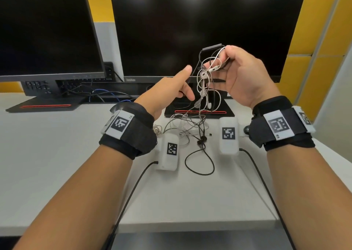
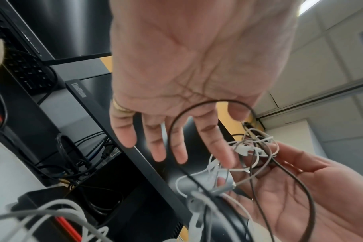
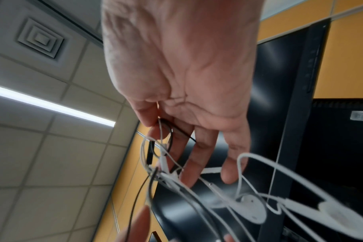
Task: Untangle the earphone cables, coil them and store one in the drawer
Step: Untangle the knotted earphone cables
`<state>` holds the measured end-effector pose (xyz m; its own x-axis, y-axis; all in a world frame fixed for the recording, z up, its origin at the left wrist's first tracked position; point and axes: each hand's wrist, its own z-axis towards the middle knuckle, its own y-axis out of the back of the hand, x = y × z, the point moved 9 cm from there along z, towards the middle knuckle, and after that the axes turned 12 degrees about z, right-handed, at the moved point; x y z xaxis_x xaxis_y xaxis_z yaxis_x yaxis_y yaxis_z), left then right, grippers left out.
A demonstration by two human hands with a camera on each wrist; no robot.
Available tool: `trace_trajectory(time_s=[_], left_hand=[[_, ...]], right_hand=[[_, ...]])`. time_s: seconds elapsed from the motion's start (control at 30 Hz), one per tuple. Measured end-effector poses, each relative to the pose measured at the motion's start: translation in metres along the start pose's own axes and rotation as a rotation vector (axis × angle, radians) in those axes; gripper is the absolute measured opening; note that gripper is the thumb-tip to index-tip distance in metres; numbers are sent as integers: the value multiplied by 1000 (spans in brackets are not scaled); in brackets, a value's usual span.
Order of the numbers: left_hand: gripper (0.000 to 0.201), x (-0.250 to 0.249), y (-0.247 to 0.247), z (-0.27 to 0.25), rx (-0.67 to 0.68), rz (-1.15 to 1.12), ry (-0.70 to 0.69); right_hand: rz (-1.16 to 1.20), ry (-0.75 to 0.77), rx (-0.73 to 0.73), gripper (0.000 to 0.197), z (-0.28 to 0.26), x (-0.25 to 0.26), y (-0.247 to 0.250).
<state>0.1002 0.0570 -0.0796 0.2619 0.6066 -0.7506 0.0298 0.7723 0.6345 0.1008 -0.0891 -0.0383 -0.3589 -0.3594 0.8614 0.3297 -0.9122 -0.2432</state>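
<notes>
The right hand (image 1: 242,78) is raised in front of the big monitor (image 1: 200,27), palm turned toward the person, thumb and forefinger pinching the top of the earphone cables (image 1: 206,86); the other fingers are loosely bent around the upper strands. The bundle is a mix of white, grey and black wires knotted together, with white earbuds dangling midway. From the pinch it hangs down to the white desk (image 1: 57,154), where the rest lies in a loose heap between the two wrists, a black loop (image 1: 200,162) trailing nearest the person. The left hand (image 1: 171,90) sits just beside the hanging strands with fingers straight and spread, holding nothing; a dark wire arcs across its fingers (image 2: 177,147) in the left wrist view. A second monitor (image 1: 47,31) stands to the left.
</notes>
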Motion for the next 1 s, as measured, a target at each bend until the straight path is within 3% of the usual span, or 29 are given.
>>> trace_trajectory(time_s=[0.1,0.27,0.4,0.47,0.63,0.73,0.87,1.0], left_hand=[[13,-3,3,-1,-34,-44,-39],[37,-15,-10,-3,100,-150,-201],[22,-12,-11,-3,119,-155,-221],[4,-14,-10,-5,94,-122,-233],[15,-10,8,0,-109,-96,-208],[14,-8,10,-1,-91,-261,-192],[10,-7,5,0,-54,-147,-183],[10,4,10,4,-127,-25,-99]], right_hand=[[36,-21,62,31,-2,-2,-7],[-9,-71,110,24,-5,-6,-16],[-160,-82,31,22,-4,-10,-8],[-199,-68,17,22,-2,-10,-6],[-401,-43,-167,23,4,-9,17],[-416,15,-283,23,3,-2,30],[-206,89,-378,16,2,5,38],[-335,156,-462,16,0,13,45]])
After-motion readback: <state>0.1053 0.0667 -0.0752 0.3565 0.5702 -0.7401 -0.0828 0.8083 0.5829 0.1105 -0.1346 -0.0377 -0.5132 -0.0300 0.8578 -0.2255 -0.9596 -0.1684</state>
